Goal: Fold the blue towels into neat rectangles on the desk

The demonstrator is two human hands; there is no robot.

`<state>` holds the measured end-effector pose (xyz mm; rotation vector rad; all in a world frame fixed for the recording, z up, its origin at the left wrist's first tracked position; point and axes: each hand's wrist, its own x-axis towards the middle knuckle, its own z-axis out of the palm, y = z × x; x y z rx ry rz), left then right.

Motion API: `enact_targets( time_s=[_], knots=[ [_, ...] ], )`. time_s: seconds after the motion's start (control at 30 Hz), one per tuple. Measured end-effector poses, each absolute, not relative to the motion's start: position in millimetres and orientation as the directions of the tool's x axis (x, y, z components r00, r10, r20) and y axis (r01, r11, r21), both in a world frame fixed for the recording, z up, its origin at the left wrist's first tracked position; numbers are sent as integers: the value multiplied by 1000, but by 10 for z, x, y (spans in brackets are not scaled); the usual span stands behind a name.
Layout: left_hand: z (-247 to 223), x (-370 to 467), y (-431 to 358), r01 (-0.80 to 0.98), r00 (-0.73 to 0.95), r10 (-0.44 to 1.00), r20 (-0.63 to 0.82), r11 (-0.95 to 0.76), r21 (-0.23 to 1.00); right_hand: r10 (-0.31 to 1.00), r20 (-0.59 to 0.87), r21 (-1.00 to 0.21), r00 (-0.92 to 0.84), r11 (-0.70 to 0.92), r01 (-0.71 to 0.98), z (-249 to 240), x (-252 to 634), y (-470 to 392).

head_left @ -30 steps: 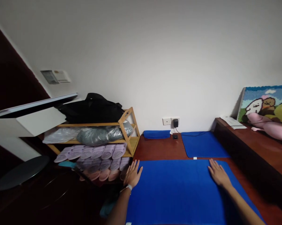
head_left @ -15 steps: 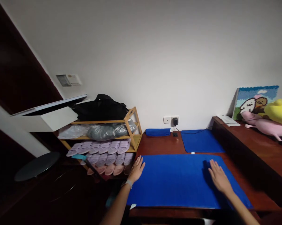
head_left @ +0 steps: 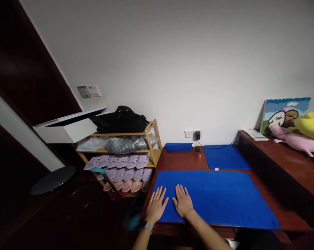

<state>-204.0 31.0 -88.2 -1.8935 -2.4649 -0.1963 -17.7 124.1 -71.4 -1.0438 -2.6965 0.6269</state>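
A large blue cloth point(head_left: 222, 198) is spread over the front of the dark red table point(head_left: 177, 162). My left hand point(head_left: 156, 205) rests flat at its left edge, fingers outstretched, a watch on the wrist. Just to the right, my right hand point(head_left: 183, 201) lies palm down on the cloth with its fingers spread. Neither hand holds anything, and a narrow gap separates them. Behind lie a smaller blue cloth point(head_left: 226, 157) at the back right and a folded blue cloth point(head_left: 179, 147) against the wall.
Left of the table stands a wooden rack point(head_left: 154, 152) with slippers, a black bag point(head_left: 121, 121) and a white box point(head_left: 68, 132). A charger point(head_left: 198, 135) is plugged into the wall. Plush toys point(head_left: 297, 140) sit on the raised right surface. A round stool point(head_left: 53, 180) is at left.
My right hand has moved left across the large cloth, close to my left hand. My left hand has come slightly nearer to me. The view has shifted a little.
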Motion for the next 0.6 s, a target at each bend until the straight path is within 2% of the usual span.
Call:
enact_targets(
  time_s=[0.17, 0.4, 0.5, 0.6],
  knots=[
    [-892, -2043, 316, 962, -266, 956, 122, 255, 99, 806, 25, -375, -591, 556, 742, -970, 936, 1710],
    [-921, -2080, 340, 961, -263, 956, 127, 249, 118, 972, -16, -159, -235, 230, 960, -1487, 3277, 2591],
    [-886, -2072, 343, 957, -275, 955, 110, 261, 126, 982, 0, -155, -187, 185, 970, -1597, 3806, 2761],
    [-867, -2064, 350, 955, -281, 953, 110, 266, 134, 986, 14, -179, -167, 166, 970, -1624, 3928, 2789]
  ],
)
